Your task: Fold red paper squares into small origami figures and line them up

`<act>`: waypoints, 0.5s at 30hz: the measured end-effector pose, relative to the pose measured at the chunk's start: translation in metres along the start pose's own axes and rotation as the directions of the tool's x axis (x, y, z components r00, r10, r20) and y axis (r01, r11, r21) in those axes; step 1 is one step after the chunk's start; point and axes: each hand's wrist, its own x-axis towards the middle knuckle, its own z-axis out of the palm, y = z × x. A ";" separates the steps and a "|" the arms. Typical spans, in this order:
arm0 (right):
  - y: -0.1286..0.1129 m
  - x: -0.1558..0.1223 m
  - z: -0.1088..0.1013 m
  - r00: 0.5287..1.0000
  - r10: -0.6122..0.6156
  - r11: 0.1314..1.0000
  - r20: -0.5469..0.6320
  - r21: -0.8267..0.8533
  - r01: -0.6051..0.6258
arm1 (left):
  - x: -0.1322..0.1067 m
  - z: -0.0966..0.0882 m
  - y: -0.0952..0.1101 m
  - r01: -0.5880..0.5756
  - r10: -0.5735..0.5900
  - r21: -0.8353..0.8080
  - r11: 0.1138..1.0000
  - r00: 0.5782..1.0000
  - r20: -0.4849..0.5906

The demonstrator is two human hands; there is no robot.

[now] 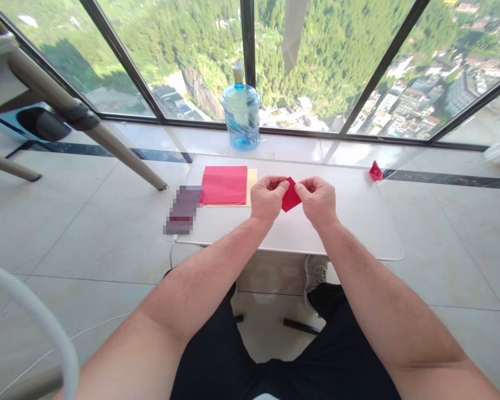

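Left hand: your left hand is curled almost closed, with thumb and forefinger pinched on the left edge of the red paper.
Right hand: your right hand is curled the same way. Its fingertips nip the right edge of the same paper, so both hands share the grip.
Red paper: it is folded small, with a corner pointing down and toward you. You hold it between your two hands, over the middle of the counter; whether it touches the top cannot be told.
Counter: a small white top with rounded corners, standing on the tiled floor in front of your knees.
Paper stack: a pile of pink sheets lies flat on the counter just left of your left hand. A yellow sheet shows from under its right edge.
Blurred item: a dark flat thing sits at the left edge of the counter, touching the stack's near left corner.
Folded piece: a small red folded shape stands at the far right corner, well apart from your hands.
Water jug: a blue jug stands upright on the floor beyond the far edge, against the window.
Shoe: a grey shoe shows under the near edge of the counter.
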 end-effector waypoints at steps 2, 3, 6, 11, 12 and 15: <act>0.000 0.000 0.000 1.000 0.007 1.000 -0.003 0.000 -0.007 | 0.000 0.000 0.000 0.001 -0.001 -0.002 1.000 1.000 0.001; 0.000 0.000 0.000 1.000 0.010 1.000 -0.002 0.000 -0.010 | 0.000 0.000 0.001 0.004 -0.004 0.000 1.000 1.000 0.001; -0.001 0.000 0.001 1.000 0.017 1.000 -0.001 0.001 -0.017 | -0.001 0.000 0.001 0.013 -0.013 -0.003 1.000 1.000 -0.001; -0.001 -0.001 0.001 1.000 0.019 1.000 -0.009 0.013 -0.019 | -0.002 0.001 0.003 0.024 -0.024 -0.014 1.000 1.000 -0.006; -0.001 -0.001 0.001 1.000 0.020 1.000 -0.011 0.014 -0.020 | -0.002 0.001 0.004 0.028 -0.028 -0.013 1.000 1.000 -0.006; 0.001 -0.001 0.001 1.000 0.023 1.000 -0.013 0.008 -0.022 | -0.003 0.001 0.006 0.048 -0.048 -0.002 0.999 0.999 -0.012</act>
